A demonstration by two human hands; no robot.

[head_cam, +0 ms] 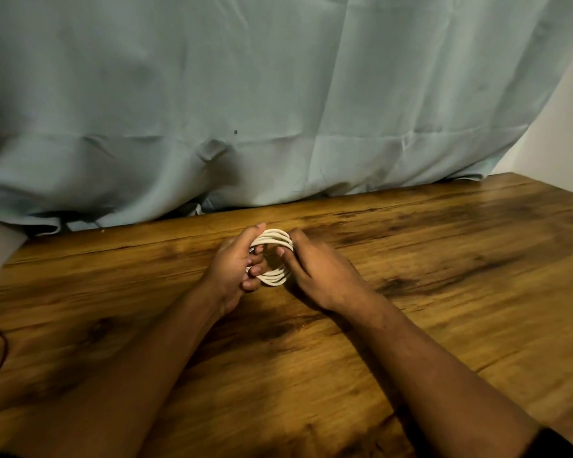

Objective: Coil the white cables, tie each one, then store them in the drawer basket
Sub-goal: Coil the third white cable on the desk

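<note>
One cable coil (pixel 274 237), opening toward the viewer

Glossy wooden table (pixel 443 246); matt, creased cloth curtain (pixel 245 77)

White cable coil (pixel 273 239), brown streaked-grain wooden table (pixel 443 246), pale blue-grey curtain (pixel 245 94).

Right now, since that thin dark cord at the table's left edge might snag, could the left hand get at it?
Probably yes: only bare wooden table separates the dark cord from the left hand. But that hand and the right hand grip the white cable coil, so it must let go first.
</note>
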